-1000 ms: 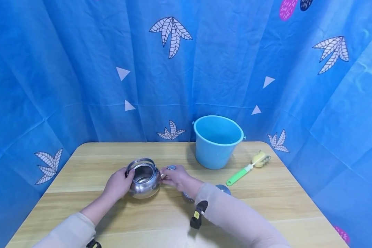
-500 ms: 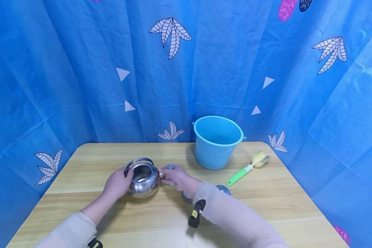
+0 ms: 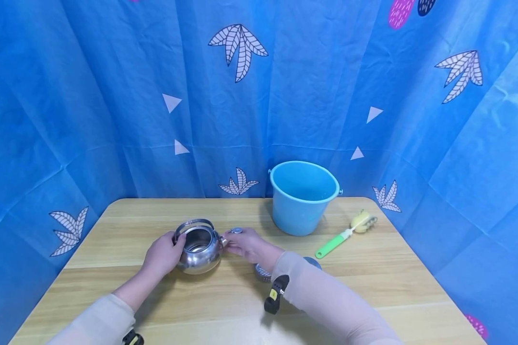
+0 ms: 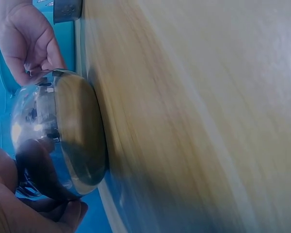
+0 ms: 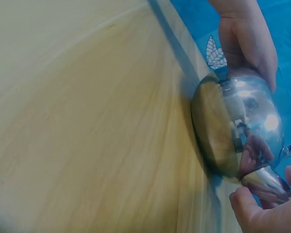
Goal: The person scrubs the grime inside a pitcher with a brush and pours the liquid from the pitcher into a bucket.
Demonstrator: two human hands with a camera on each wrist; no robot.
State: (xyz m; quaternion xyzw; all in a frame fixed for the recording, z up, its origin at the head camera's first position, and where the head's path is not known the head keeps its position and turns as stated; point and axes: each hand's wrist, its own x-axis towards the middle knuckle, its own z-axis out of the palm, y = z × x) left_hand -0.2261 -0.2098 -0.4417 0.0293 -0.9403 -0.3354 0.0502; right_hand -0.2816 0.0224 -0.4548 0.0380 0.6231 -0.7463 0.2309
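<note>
A shiny steel kettle (image 3: pixel 200 262) stands on the table at left of centre, its round mouth uncovered and its bail handle (image 3: pixel 195 222) raised. My left hand (image 3: pixel 161 255) grips its left side, thumb at the rim. At the opposite side my right hand (image 3: pixel 249 247) pinches the kettle's short spout (image 5: pixel 266 184), shown best in the right wrist view. A small round silvery disc (image 3: pixel 236 230) shows at the right fingers. Under my right forearm lie a perforated metal strainer (image 3: pixel 262 274) and a round metal lid (image 3: pixel 313 262), both partly covered by the sleeve.
A light blue bucket (image 3: pixel 300 215) stands at the back of the wooden table (image 3: pixel 224 311). To its right lies a brush with a green handle (image 3: pixel 331 245) and a yellow sponge head (image 3: pixel 361 221). Blue patterned curtains (image 3: pixel 224 120) hang behind and at both sides.
Kettle and hands stay almost in place; the kettle has shifted very slightly toward the back. My right forearm has moved a little, showing more of the strainer.
</note>
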